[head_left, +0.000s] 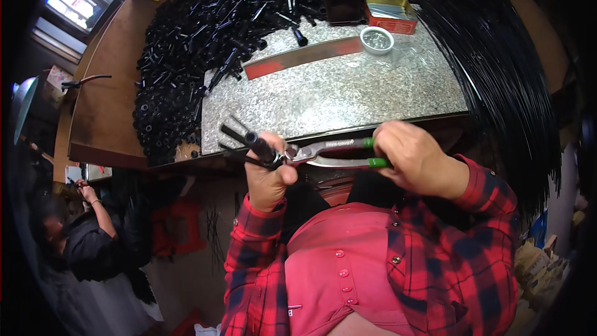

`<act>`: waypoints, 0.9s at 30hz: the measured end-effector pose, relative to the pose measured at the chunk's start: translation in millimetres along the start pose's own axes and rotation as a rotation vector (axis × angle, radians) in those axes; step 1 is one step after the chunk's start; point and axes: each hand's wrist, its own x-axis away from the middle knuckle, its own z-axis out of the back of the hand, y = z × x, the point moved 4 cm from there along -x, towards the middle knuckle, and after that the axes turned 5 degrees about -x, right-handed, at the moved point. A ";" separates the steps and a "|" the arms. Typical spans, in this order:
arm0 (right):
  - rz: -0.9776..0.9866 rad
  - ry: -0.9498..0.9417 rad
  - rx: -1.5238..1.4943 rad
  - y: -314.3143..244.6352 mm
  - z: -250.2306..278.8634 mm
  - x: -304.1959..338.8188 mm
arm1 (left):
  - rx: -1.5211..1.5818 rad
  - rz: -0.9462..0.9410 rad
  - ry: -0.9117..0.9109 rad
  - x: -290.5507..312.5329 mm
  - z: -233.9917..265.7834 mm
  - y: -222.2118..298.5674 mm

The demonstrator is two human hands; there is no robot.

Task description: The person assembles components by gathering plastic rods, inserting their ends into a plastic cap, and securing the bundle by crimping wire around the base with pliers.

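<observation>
In my left hand (pixel 267 180) is a black tubular piece (pixel 254 140) with thin black arms sticking out to the upper left; the fingers wrap round it. Green-handled metal pliers (pixel 306 153) lie level in front of my body, their handles gripped in my closed right hand (pixel 413 157). The jaws meet the black piece at my left fingertips, but whether they bite on it is hidden. Both hands are just off the near edge of a speckled worktop (pixel 323 102).
A big heap of black tubular parts (pixel 180 68) covers the table's left and back. A red-brown strip (pixel 305 57), a white bowl (pixel 377 51) and a red-yellow tin (pixel 398 25) lie behind. Long black rods (pixel 497 56) hang off the right side. Another person (pixel 93 233) works at left.
</observation>
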 end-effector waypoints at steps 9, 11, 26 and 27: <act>-0.760 -0.852 -1.533 4.4 -41.5 41.3 | 0.086 0.041 -0.244 8.3 -9.8 -0.3; -0.722 -0.917 -1.658 3.0 -45.3 52.4 | -0.121 -0.032 -0.316 3.3 -16.8 12.8; -0.766 -0.698 -1.298 -1.1 -28.6 43.5 | -0.347 -0.152 -0.426 -0.7 4.4 11.9; -0.764 -0.814 -1.271 -2.6 -29.3 45.6 | -0.338 -0.162 -0.437 0.3 5.6 7.6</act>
